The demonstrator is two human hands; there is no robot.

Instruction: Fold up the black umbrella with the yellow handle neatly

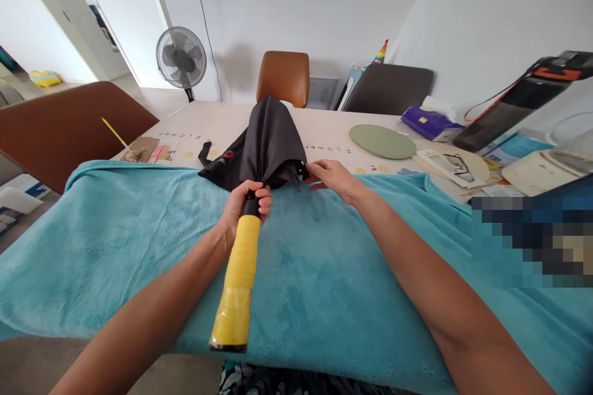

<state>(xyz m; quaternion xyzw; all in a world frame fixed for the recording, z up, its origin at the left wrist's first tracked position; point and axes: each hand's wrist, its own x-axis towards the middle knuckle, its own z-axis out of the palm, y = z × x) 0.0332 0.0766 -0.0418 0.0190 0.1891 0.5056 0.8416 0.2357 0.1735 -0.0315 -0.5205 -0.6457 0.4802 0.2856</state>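
Observation:
A black umbrella (273,136) lies with its loosely folded canopy pointing away from me over the far edge of a teal blanket (315,271). Its yellow wrapped handle (238,271) extends toward me. My left hand (248,200) is wrapped around the black neck between handle and canopy. At the canopy's right edge, near the rib tips, my right hand (331,178) has its fingertips on the fabric; part of the fingers is hidden. A black strap (204,152) sticks out on the left side, close to a red mark on the fabric.
Beyond the blanket the pale table holds a green oval mat (382,141), a purple tissue pack (428,122), glasses (456,165) and a dark bottle (514,102). Chairs and a fan (181,57) stand around it. A yellow pencil (115,133) is at the left.

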